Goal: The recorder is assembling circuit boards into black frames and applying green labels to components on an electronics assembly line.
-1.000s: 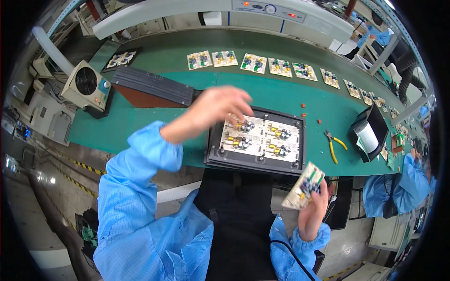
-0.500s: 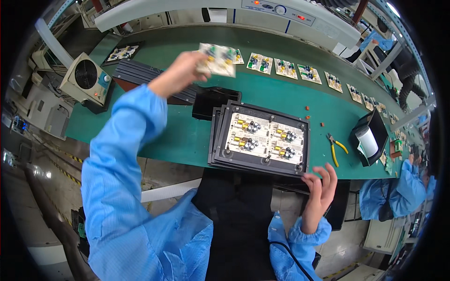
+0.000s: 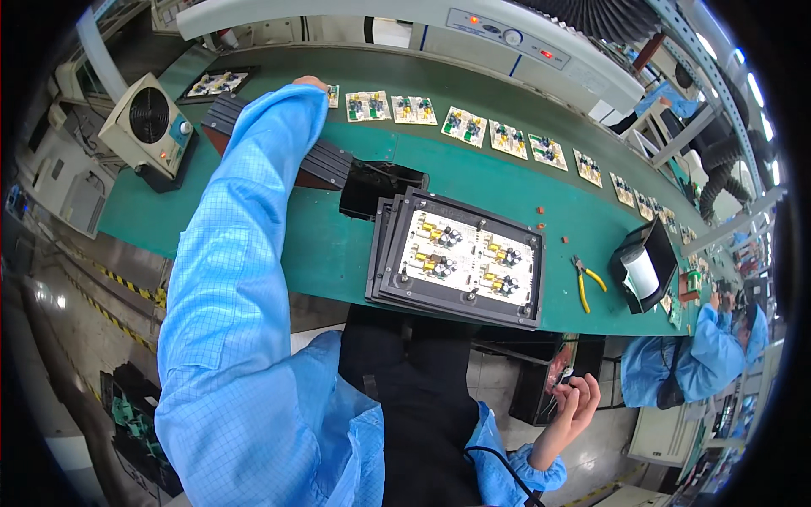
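Observation:
My left hand is stretched to the far side of the bench, mostly covered by the blue sleeve; its fingers are hidden. Just right of it, a small circuit board shows partly from behind the cuff. My right hand hangs below the bench's front edge, fingers curled together at the tips. Something small and dark with pale bits shows at those fingertips, too small to name. In front of me, a black frame holding white circuit boards with yellow and black components lies on a stack of similar frames.
A row of circuit boards runs along the dark green strip. Yellow-handled cutters and a black bin with a white roll lie to the right. A fan unit stands left; a black box sits below the bench.
My left hand has swung leftward and away with the circuit board it carried; more boards now show in the far row. My right hand has dropped from the frame's corner to below the bench edge.

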Demonstrator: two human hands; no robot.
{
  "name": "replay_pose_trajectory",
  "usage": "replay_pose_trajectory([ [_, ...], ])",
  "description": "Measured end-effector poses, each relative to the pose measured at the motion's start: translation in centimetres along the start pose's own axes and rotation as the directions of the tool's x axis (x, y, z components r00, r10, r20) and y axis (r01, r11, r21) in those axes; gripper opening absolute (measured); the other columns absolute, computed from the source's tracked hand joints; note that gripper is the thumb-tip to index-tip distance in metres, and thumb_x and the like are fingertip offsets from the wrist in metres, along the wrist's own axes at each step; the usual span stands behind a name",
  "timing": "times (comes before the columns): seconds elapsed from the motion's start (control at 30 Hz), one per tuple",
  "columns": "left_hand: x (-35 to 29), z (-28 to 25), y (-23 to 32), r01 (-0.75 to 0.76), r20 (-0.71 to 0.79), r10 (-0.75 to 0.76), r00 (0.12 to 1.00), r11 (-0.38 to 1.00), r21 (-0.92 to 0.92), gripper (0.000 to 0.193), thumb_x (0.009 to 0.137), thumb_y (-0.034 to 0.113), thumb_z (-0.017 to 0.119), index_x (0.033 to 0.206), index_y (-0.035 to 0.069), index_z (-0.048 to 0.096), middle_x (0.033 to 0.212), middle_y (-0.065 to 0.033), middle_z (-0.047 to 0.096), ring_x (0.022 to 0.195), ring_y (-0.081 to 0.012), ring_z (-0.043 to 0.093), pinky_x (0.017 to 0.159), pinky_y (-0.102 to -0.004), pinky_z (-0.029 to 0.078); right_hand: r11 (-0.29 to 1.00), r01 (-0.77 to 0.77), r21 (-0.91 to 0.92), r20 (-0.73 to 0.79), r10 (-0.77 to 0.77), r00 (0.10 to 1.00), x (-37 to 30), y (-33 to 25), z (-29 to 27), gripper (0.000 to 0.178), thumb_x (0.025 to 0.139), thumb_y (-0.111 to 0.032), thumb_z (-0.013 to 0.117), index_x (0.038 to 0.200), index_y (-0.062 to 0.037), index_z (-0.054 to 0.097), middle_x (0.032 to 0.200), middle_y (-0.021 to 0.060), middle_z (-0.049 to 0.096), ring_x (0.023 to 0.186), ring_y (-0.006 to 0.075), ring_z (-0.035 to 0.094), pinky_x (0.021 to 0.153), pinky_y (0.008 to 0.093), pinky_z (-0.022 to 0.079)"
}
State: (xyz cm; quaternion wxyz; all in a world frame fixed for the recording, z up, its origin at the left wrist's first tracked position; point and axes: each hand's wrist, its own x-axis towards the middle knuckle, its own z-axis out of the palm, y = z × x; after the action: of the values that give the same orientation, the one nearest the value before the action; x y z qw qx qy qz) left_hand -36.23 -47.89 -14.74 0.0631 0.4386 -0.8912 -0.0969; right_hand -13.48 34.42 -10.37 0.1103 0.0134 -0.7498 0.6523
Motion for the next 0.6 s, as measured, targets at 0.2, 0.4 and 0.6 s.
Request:
replay_pose_trajectory([
  [0.2, -24.0, -7.8, 4.1, -0.554, -0.439, 0.472, 0.765, 0.829, -0.075, 0.043, 0.089, 0.018, 0.057, 0.127, -0.003, 0.056, 0.126, -0.0259, 0.061, 0.119, -0.0439, 0.057, 0.101, -0.0492, 0.047, 0.987, 0.141, -0.074, 0.324, -0.11, 0.94, 0.1, -2.1, 5.0, 0.027, 0.103, -0.012, 0.05, 0.126, 0.0017, 0.052, 0.11, 0.0119, 0.06, 0.086, 0.0096, 0.057, 0.078, 0.0233, 0.047],
  [0.4, -51.9, 0.6, -2.7, -0.917, -0.554, 0.744, 0.372, 0.388, -0.095, 0.015, 0.07, 0.017, 0.063, 0.083, 0.009, 0.06, 0.085, -0.006, 0.056, 0.077, -0.0239, 0.058, 0.066, -0.0368, 0.045, 0.888, 0.36, 0.287, 0.676, -0.454, 0.58, -4.8, -6.1, 18.1, 0.013, 0.098, -0.002, 0.05, 0.106, 0.003, 0.058, 0.098, 0.0133, 0.058, 0.083, 0.0187, 0.056, 0.078, 0.0305, 0.046],
  [0.6, -59.9, 16.1, -14.5, -0.426, -0.207, 0.387, 0.899, 0.655, -0.624, 0.018, 0.073, 0.013, 0.065, 0.089, 0.007, 0.06, 0.091, -0.0117, 0.061, 0.091, -0.0332, 0.062, 0.076, -0.0453, 0.049, 0.479, 0.774, 0.414, 0.802, -0.595, -0.061, -9.7, -8.0, 35.5, 0.036, 0.087, -0.004, 0.07, 0.122, -0.0029, 0.061, 0.125, 0.0185, 0.055, 0.115, 0.0388, 0.056, 0.096, 0.0428, 0.047],
])
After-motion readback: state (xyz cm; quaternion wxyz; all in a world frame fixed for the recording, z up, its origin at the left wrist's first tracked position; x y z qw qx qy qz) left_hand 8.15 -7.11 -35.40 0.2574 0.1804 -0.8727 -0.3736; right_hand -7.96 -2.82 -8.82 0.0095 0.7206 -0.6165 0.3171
